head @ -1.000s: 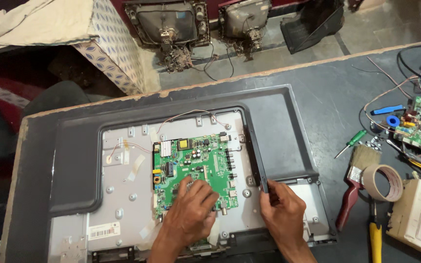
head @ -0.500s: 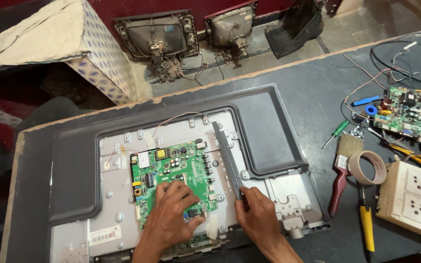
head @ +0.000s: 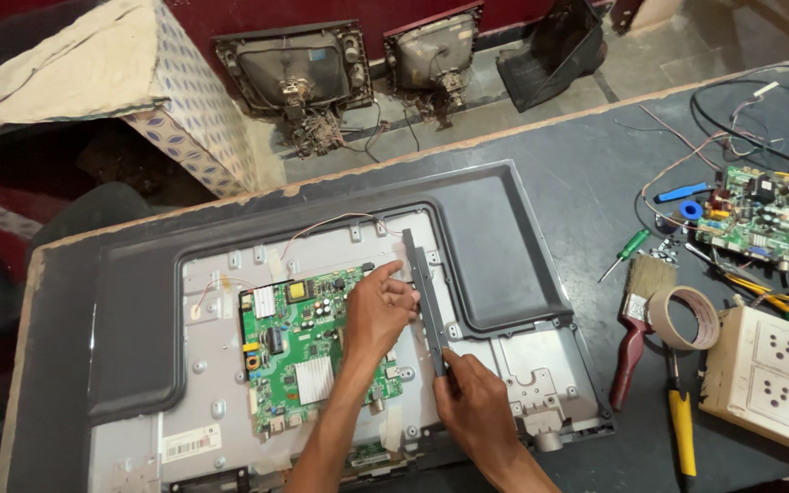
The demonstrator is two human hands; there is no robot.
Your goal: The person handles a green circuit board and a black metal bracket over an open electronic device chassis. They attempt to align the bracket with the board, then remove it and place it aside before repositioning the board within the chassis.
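So you're holding that dark metal strip (head: 425, 297) at both ends right now, and its long axis is the thing to watch: it's running roughly 11 to 5 o'clock across the back of the open TV panel (head: 504, 237), just to the right of the green circuit board (head: 308, 356). Your left hand (head: 378, 310) is sitting over the board's upper right corner, fingers (head: 405, 290) curled together and pressing against the strip's upper half, so from those fingertips the strip is lying at about 3 o'clock, touching. Your right hand (head: 475, 402) is pinching the strip's lower end, thumb and fingers closed on it, with the rest of the strip stretching away toward 11. The right hand is the nearer one to you. Over at 3 o'clock the paintbrush (head: 636, 324) and tape roll (head: 684, 318) are lying well apart.
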